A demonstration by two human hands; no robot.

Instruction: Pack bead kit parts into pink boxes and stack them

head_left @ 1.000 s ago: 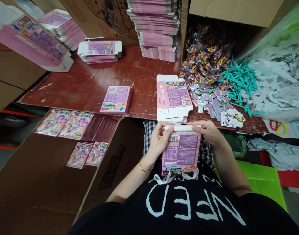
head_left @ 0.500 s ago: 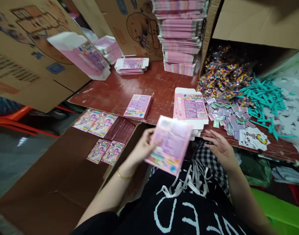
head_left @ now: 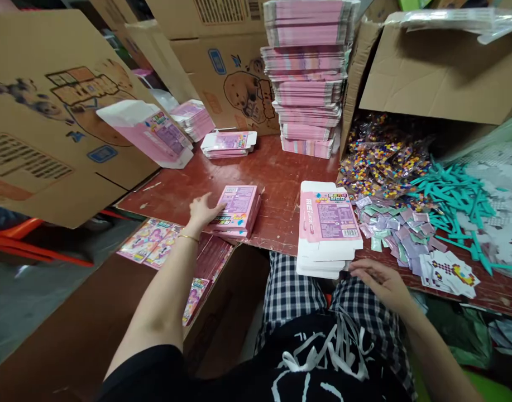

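My left hand [head_left: 203, 213] is at the left side of a closed pink and purple box [head_left: 238, 207] on the red-brown table. Its fingers are apart and its thumb lies over the box's top. Under that box another similar one shows at the edge. A stack of flattened pink and white boxes [head_left: 329, 220] overhangs the table's front edge. Beside the stack's lower right corner is my right hand [head_left: 379, 282], fingers loosely extended and close to the bottom edges; whether they touch is hard to tell.
Right of the flattened boxes lie small sachets [head_left: 398, 229], printed cards [head_left: 450, 273], teal sticks [head_left: 457, 195] and bagged coloured beads [head_left: 385, 162]. A tall pile of pink boxes [head_left: 308, 84] stands behind. An upright open box [head_left: 155, 134] is back left. A large carton [head_left: 113, 329] holds finished-looking boxes [head_left: 151, 243].
My left hand has carried the pink box leftward and set it on the other box. My right hand has come nearer the flattened stack. The view has tilted up.
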